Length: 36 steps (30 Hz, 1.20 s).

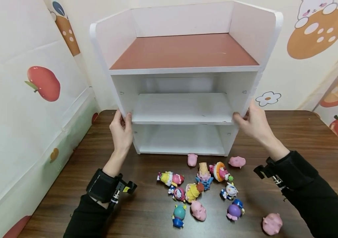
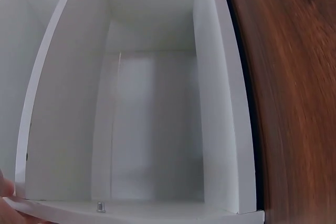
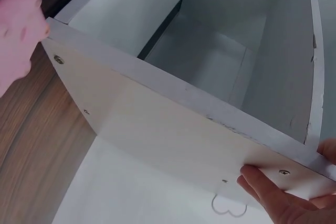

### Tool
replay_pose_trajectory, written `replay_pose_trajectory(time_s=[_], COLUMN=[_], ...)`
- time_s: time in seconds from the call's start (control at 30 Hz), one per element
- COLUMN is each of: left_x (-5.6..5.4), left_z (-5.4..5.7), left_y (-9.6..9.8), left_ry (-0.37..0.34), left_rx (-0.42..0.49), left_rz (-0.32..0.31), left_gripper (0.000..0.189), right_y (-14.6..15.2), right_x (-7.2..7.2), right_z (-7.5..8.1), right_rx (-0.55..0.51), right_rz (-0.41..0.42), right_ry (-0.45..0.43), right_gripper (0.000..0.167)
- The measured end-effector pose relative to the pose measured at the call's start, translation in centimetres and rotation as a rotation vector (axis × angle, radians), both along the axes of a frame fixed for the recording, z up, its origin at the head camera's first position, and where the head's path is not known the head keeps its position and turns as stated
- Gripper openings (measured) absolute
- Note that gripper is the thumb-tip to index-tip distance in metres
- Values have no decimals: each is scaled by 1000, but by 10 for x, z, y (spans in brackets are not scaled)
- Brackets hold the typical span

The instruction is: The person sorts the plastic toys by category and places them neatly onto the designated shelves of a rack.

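A small white shelf unit (image 1: 184,123) with a brown top board (image 1: 184,51) stands upright at the back of the table. My left hand (image 1: 122,132) grips the front edge of its left side panel, at about the height of the middle board. On the opposite side panel, my right hand (image 1: 253,124) holds on at a similar height, thumb at the front edge. The right wrist view shows its fingers (image 3: 262,184) against the panel's outer face, close to a screw. Only fingertips (image 2: 6,187) of the left hand show in the left wrist view. Both inner compartments are bare.
Several small toy figures (image 1: 194,191) lie on the brown wooden table (image 1: 145,211) before the shelf. Pink pigs are among them, one (image 1: 192,160) close to the shelf's base and another (image 1: 272,224) near my right forearm. Fruit-patterned walls (image 1: 44,82) stand behind and beside the table.
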State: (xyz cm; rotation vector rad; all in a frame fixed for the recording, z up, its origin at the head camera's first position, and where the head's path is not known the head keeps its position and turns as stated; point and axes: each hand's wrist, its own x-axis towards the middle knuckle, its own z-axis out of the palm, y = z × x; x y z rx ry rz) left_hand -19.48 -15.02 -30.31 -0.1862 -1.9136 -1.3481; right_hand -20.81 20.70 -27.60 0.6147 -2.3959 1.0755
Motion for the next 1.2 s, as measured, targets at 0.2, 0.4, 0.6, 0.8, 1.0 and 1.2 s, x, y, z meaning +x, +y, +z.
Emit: replay_pose_trajectory(time_s=[0.2, 0.4, 0.6, 0.8, 1.0, 1.2], left_x=[12, 12, 11, 10, 10, 10], left_z=[12, 11, 8, 6, 5, 4], left_y=[23, 35, 46, 55, 61, 63], left_ry=[4, 14, 24, 38, 39, 47], left_rx=[4, -7, -12, -25, -22, -8], left_rz=[-37, -88, -128, -169, -202, -201], left_gripper=[24, 27, 29, 34, 36, 37], right_y=[16, 31, 46, 57, 65, 66], right_x=[3, 5, 6, 8, 8, 5], right_z=[0, 0, 0, 1, 0, -3], right_rx=[6, -2, -6, 8, 15, 15], right_rz=[-38, -69, -107, -134, -143, -126], right_ry=[-13, 5, -24, -38, -47, -26], right_gripper=[42, 40, 39, 43, 44, 44])
